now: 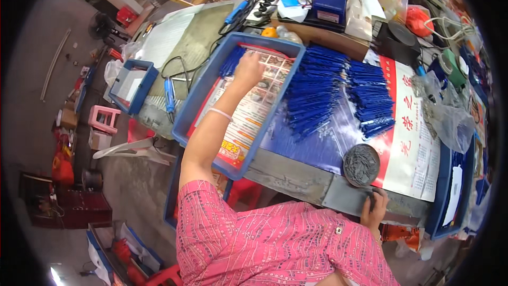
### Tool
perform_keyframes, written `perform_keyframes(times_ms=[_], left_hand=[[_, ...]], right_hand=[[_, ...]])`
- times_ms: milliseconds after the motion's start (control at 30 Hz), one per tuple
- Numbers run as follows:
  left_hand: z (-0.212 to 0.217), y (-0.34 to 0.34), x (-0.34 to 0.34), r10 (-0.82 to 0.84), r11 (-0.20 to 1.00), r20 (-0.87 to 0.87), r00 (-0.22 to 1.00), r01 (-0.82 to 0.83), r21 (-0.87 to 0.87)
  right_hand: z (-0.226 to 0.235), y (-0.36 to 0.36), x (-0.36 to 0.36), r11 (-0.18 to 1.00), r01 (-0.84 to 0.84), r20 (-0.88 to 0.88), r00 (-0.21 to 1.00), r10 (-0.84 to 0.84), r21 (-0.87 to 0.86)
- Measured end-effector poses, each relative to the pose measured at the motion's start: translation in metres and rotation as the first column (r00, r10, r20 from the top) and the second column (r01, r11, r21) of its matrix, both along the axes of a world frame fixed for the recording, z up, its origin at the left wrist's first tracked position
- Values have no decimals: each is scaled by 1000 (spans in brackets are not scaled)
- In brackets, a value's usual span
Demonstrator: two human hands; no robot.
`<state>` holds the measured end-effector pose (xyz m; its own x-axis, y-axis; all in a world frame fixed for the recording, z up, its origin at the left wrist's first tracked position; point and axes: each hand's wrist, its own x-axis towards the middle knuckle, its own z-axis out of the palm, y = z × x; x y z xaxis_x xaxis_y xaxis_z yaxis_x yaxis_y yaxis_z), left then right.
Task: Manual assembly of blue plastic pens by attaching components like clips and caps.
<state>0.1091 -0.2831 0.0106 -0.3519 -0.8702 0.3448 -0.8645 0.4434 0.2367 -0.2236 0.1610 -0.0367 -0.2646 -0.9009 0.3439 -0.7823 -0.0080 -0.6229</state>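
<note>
My left hand reaches into the far end of a blue plastic tray, beside a small bunch of thin blue sticks. Its fingers are curled; whatever they may hold is hidden. Printed sheets line the tray. At the table's near edge, my right hand has its fingers bent around something small and dark that I cannot make out. Just beyond it stands a round bowl of dark grey, thin pieces. Two heaps of slim blue sticks lie right of the tray.
A blue-handled tool with a cord and a smaller blue bin are left of the tray. At the back stand a dark blue box and an orange fruit-like thing. Clear plastic bags lie on the right. A pink stool stands on the floor.
</note>
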Motion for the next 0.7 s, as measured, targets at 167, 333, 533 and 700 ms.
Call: perform_keyframes(times_ms=[167, 333, 533, 700], left_hand=[[-27, -16, 59, 363, 922, 161, 918, -378, 82], [-43, -34, 50, 483, 872, 201, 852, -490, -16], [-45, -52, 43, 572, 807, 286, 768, -590, -31], [-30, -59, 35, 541, 766, 364, 758, -623, 159]], right_hand=[[-6, -3, -1, 999, -13, -50, 999, 16, 51], [-7, -4, 0, 998, -8, -49, 999, 11, 66], [-7, -6, 4, 998, 13, -61, 998, -10, 54], [-6, -7, 5, 999, 19, -44, 999, -17, 42]])
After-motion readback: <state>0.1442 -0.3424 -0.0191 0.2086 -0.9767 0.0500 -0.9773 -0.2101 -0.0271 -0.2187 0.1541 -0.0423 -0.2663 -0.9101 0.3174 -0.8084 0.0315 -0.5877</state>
